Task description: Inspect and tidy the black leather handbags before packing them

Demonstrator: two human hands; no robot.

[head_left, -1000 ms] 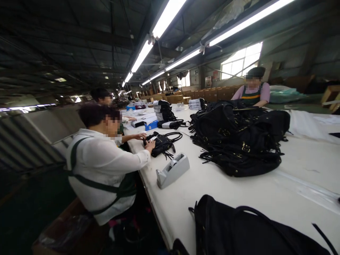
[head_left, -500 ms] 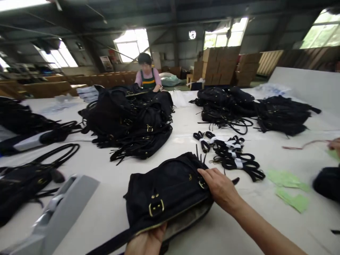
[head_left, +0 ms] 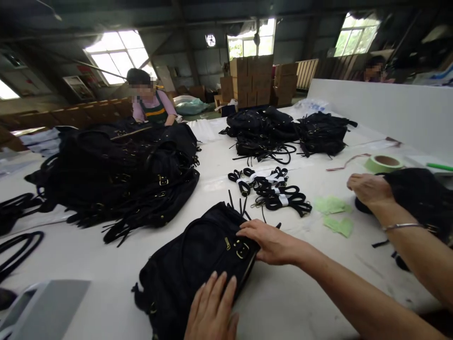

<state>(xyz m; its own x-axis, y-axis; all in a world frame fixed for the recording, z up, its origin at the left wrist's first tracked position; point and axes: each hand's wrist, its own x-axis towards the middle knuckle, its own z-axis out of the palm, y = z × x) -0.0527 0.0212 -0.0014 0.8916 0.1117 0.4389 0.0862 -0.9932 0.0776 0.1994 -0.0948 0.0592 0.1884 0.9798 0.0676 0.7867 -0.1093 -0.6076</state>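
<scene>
A black handbag (head_left: 191,264) with brass buckles lies on the white table (head_left: 300,307) in front of me. My left hand (head_left: 212,309) rests flat on its near side, fingers stretched out and together. My right hand (head_left: 269,243) lies on the bag's right end beside a brass buckle (head_left: 241,249), fingers extended over the fabric. Neither hand holds anything apart from touching the bag.
A large heap of black bags (head_left: 116,170) sits at the left and two smaller heaps (head_left: 283,132) farther back. Bundled black straps (head_left: 271,189) and green paper slips (head_left: 334,215) lie beyond the bag. A co-worker's hand (head_left: 370,189) rests on another black bag at the right, near a green tape roll (head_left: 384,163). A grey tape dispenser (head_left: 42,307) stands at the bottom left. A person sits across the table (head_left: 150,101).
The view swung right from the co-workers at the left to my own bag. My left hand moved from under the bag's edge onto its top, and the bag now lies flatter.
</scene>
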